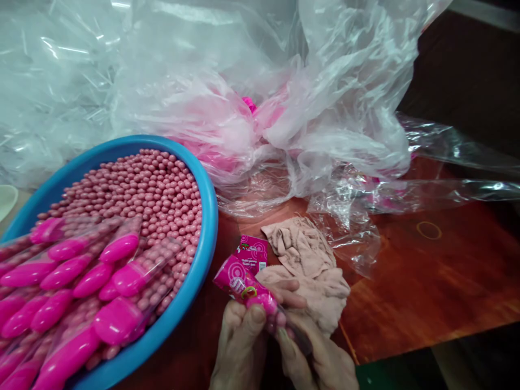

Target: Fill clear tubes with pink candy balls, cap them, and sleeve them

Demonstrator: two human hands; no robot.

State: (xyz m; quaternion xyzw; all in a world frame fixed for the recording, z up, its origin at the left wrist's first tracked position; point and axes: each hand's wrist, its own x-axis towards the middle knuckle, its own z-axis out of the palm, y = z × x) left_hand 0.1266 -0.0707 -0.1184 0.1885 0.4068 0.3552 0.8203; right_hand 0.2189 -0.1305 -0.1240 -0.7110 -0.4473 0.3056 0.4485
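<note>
My left hand [238,344] pinches a small packet of pink balls [260,298], its thumb pressed on the magenta printed end. The fingers of my right hand [319,352] are closed on the packet's clear lower end, where a few pink balls show. A dark, smooth strip lies along the right fingers; I cannot make out what it is. Just beyond the packet, a magenta printed card [254,250] lies flat on the table. A crumpled beige cloth [306,271] rests beside the card, right behind my right hand.
At left stands a blue basin [209,216] full of pink balls [150,189]. Several clear packets with bright pink plastic pieces [117,319] lie on the balls. Large clear plastic bags [357,92], partly holding pink things, cover the back. The reddish-brown table [426,292] reaches right to an edge.
</note>
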